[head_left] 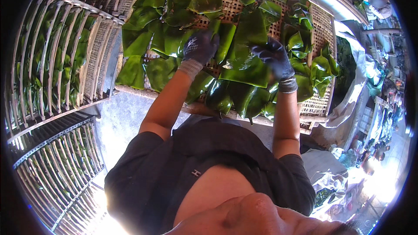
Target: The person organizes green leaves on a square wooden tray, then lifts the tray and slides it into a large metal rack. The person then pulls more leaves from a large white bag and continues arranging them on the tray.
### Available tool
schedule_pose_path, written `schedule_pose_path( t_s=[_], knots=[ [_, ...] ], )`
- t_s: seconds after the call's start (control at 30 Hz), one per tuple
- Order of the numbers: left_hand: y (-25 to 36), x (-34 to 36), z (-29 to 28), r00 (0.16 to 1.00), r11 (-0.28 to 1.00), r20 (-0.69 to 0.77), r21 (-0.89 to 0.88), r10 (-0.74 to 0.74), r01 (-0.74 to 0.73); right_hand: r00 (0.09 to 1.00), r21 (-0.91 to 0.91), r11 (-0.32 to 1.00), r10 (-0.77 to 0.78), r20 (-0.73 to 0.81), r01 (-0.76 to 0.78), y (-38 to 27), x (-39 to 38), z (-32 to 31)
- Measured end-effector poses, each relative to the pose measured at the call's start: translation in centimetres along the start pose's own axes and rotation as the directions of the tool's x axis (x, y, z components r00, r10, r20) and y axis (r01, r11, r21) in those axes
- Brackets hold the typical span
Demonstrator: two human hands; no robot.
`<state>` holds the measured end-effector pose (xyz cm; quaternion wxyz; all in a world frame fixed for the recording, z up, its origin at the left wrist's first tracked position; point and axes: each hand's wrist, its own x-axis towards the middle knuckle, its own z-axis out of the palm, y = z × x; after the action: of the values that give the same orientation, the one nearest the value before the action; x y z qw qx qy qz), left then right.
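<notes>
2 gloved hands, 1 woven tray (320, 104), green leaf pieces too many and overlapped to count. Left hand (198, 48) lies flat, fingers spread on leaf pieces (174, 39). Right hand (273, 56) fingers pinch a big glossy leaf (246, 67) just below the fingertips. Tray's far edge cut off; stacked racks (56, 61) dim.

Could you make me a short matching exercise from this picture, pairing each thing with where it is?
Things:
1. left hand
2. right hand
3. rack of stacked trays
4. woven tray

Places:
A. far left of the picture
B. under the green leaves
C. pressing flat on leaves left of middle
D. gripping a large leaf right of middle

Pairs: 1-C, 2-D, 3-A, 4-B
</notes>
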<state>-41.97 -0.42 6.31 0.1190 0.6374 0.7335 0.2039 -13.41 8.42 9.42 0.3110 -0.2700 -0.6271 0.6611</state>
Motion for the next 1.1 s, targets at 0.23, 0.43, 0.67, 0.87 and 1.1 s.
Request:
schedule_pose_path(
  t_s=[0.23,0.43,0.67,0.87,1.1],
  knots=[
    [8.2,-1.9,-10.4,0.800,-0.216,0.570,-0.818,-0.187,0.533,0.984,0.119,0.993,0.002,0.181,-0.024,5.8,0.8,0.3],
    [5.6,-4.2,-6.7,0.987,0.419,0.159,-0.894,-0.030,0.157,1.000,0.029,0.999,0.019,0.018,-0.020,0.6,-0.5,11.0],
    [2.6,-6.2,-7.3,0.917,0.765,-0.130,-0.514,0.377,-0.387,0.968,-0.724,0.653,-0.234,0.087,0.223,6.5,-3.9,9.0],
    [0.3,-8.2,-6.4,0.913,0.288,0.406,-0.871,-0.036,0.399,0.926,-0.739,0.581,-0.345,0.155,0.340,0.9,-4.7,7.2],
    [2.7,-7.3,-9.6,0.954,0.773,0.137,-0.621,0.267,-0.127,0.987,-0.421,0.893,-0.118,0.113,0.155,3.2,-4.2,6.8]
  ],
)
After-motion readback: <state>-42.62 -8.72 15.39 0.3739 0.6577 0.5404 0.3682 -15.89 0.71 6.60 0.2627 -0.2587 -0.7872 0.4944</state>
